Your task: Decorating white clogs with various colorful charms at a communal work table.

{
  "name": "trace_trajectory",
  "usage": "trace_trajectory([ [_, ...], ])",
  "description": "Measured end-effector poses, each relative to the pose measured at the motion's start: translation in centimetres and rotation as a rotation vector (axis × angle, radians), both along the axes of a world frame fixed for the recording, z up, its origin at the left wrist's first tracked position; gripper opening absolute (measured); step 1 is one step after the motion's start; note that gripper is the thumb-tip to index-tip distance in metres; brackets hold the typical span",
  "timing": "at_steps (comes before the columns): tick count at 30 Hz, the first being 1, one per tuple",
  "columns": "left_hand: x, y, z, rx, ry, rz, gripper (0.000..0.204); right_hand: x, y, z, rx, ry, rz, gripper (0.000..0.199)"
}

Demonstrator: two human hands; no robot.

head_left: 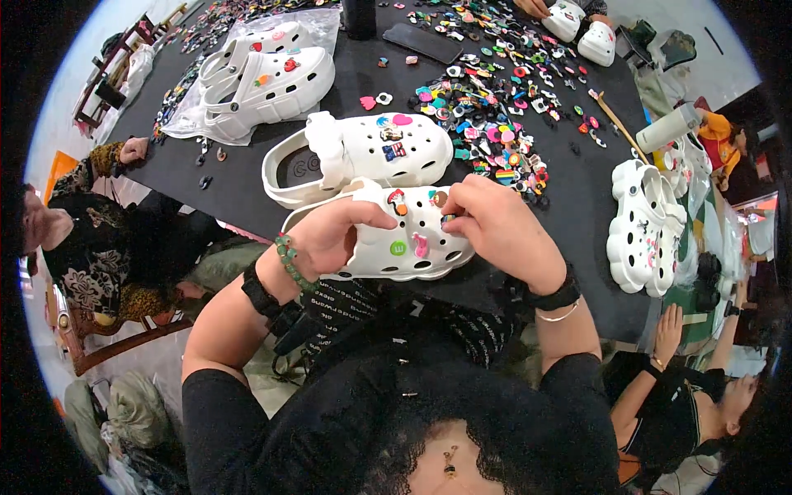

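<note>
A white foam clog (373, 257) with several charms on its top lies nearest me. My left hand (318, 239) grips its side, thumb over the top and fingers out of sight. At the toe holes, my right hand (502, 229) pinches a small dark shoe charm (447, 220), mostly covered by its fingers. Beside the held clog are a green round charm (397, 248), a pink charm (421, 244) and a red mushroom-like charm (397, 198), all set on its surface. Just beyond lies a matching white clog (351, 148), also decorated.
Loose charms (503, 107) are heaped across the black table (569, 247). Another white pair (276, 87) rests on clear plastic at far left. More clogs (634, 227) stand at right, near a pale bottle (667, 126). A dark phone-like slab (422, 43) lies beyond. Other people sit around the table.
</note>
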State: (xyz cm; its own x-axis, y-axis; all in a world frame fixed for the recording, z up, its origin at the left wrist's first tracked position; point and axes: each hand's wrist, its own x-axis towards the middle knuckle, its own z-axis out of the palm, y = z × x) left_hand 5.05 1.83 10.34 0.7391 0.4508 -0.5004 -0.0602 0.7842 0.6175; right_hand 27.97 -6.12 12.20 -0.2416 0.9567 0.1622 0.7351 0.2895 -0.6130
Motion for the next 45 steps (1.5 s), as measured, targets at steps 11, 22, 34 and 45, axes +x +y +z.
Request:
trace_trajectory([
  [11, 0.1, 0.7, 0.2, -0.1, -0.135, -0.109, 0.054, -0.2, 1.8, 1.3, -0.083, -0.187, 0.081, 0.015],
  [22, 0.3, 0.2, -0.3, -0.007, -0.165, -0.094, 0.06, -0.6, 3.5, 1.4, -0.176, -0.359, 0.003, 0.06],
  [34, -0.3, -1.2, -1.5, 0.051, -0.203, -0.147, 0.065, -1.5, 5.0, 2.1, -0.66, -0.214, -0.071, 0.109],
  [45, -1.3, -3.6, -2.5, 0.318, -0.149, -0.097, 0.063, -2.4, 4.4, 1.2, -0.755, -0.057, -0.143, 0.12],
])
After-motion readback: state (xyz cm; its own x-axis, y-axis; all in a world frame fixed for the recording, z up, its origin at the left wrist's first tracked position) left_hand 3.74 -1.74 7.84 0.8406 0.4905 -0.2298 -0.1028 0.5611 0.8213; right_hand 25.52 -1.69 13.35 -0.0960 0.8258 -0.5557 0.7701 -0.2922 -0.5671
